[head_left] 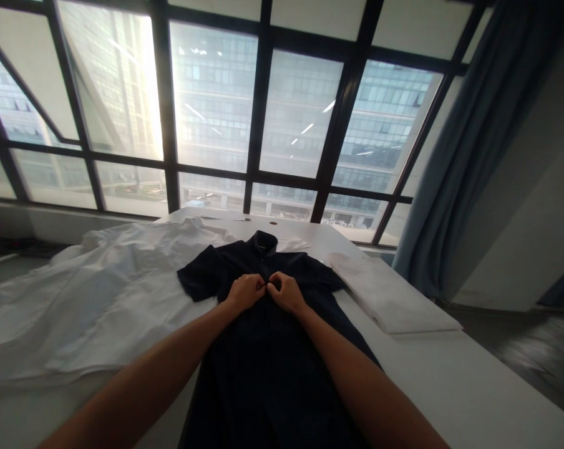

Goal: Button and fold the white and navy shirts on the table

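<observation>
A dark navy short-sleeved garment (272,368) with a collar lies spread out on a white table (432,368), its collar toward the window. My left hand (247,290) and my right hand (286,292) meet over its front, below the collar. Each is closed in a pinch on the dark cloth at the front opening. The fingertips nearly touch each other. Whatever small part of the cloth or fastening sits between them is too small to make out.
Rumpled white cloth (123,287) covers the table's left side. A folded white cloth (394,296) lies at the right edge. Beyond the table stand large dark-framed windows (258,112), with a blue curtain (460,168) on the right.
</observation>
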`<state>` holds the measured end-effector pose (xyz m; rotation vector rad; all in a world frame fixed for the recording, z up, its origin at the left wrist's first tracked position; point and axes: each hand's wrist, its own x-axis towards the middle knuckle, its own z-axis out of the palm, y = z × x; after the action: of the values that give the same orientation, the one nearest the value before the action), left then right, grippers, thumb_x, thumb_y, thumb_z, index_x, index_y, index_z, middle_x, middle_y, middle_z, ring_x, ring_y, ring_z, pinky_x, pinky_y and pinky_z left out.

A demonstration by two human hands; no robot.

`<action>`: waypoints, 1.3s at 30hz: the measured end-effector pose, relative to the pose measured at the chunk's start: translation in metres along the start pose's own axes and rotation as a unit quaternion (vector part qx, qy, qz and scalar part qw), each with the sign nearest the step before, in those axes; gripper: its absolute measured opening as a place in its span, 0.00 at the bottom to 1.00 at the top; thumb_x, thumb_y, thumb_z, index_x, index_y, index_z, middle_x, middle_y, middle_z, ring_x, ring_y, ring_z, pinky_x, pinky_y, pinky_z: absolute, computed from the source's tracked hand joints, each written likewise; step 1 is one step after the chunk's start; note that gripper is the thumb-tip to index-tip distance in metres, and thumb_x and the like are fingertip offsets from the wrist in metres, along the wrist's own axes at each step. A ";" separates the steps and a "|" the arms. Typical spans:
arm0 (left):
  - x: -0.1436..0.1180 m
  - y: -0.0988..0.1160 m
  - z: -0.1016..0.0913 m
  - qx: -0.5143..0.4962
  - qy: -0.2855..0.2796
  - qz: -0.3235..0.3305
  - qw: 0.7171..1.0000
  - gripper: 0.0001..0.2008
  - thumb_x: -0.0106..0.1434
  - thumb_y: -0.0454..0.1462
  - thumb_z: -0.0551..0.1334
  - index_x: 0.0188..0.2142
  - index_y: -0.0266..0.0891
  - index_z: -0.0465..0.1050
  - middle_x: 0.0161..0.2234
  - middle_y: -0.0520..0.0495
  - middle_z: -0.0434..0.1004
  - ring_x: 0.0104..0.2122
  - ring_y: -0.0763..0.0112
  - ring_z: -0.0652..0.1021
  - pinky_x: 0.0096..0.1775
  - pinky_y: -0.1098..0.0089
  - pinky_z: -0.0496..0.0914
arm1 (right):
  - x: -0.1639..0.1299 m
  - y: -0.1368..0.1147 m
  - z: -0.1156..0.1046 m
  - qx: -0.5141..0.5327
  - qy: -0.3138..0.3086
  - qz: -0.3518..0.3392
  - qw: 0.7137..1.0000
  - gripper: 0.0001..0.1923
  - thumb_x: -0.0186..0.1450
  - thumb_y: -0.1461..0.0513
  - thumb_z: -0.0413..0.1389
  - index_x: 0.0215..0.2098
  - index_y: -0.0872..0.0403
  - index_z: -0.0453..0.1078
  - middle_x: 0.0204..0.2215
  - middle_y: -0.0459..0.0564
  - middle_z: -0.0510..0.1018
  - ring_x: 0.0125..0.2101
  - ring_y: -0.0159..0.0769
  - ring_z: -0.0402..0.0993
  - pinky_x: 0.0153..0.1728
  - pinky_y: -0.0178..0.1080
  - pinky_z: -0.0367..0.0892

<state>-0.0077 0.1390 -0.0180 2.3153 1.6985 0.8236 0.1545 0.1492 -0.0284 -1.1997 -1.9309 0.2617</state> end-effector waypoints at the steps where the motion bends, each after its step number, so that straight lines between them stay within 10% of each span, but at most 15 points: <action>1: -0.001 0.002 -0.001 0.020 0.005 0.002 1.000 0.08 0.60 0.39 0.59 0.34 0.41 0.77 0.33 0.48 0.80 0.34 0.66 0.77 0.34 0.71 0.64 | 0.000 -0.002 0.000 -0.013 0.000 -0.008 1.000 0.05 0.59 0.63 0.56 0.32 0.56 0.73 0.28 0.49 0.77 0.30 0.35 0.72 0.33 0.33 0.64; 9: 0.001 -0.001 0.003 0.049 0.054 0.104 0.992 0.06 0.58 0.35 0.62 0.31 0.40 0.78 0.29 0.47 0.79 0.39 0.60 0.73 0.48 0.58 0.59 | 0.005 0.001 -0.001 -0.028 -0.032 0.068 0.997 0.07 0.58 0.63 0.54 0.26 0.54 0.75 0.26 0.48 0.78 0.30 0.35 0.72 0.33 0.34 0.61; 18: 0.008 -0.009 0.014 -0.050 0.050 0.059 0.996 0.05 0.59 0.33 0.61 0.32 0.37 0.77 0.30 0.47 0.79 0.36 0.64 0.74 0.40 0.67 0.65 | 0.009 0.017 0.003 0.172 -0.069 0.118 0.976 0.10 0.53 0.58 0.55 0.24 0.57 0.73 0.20 0.44 0.71 0.22 0.31 0.63 0.25 0.32 0.58; 39: 0.010 -0.018 0.021 -0.139 0.045 0.047 0.988 0.11 0.60 0.39 0.60 0.39 0.39 0.78 0.31 0.50 0.80 0.29 0.71 0.76 0.30 0.73 0.65 | 0.011 0.016 -0.004 0.284 -0.139 0.190 0.929 0.05 0.53 0.61 0.54 0.22 0.56 0.65 0.13 0.38 0.61 0.15 0.24 0.53 0.17 0.29 0.48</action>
<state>-0.0096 0.1585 -0.0397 2.2109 1.4082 1.1203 0.1658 0.1657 -0.0283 -1.1605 -1.6524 1.1683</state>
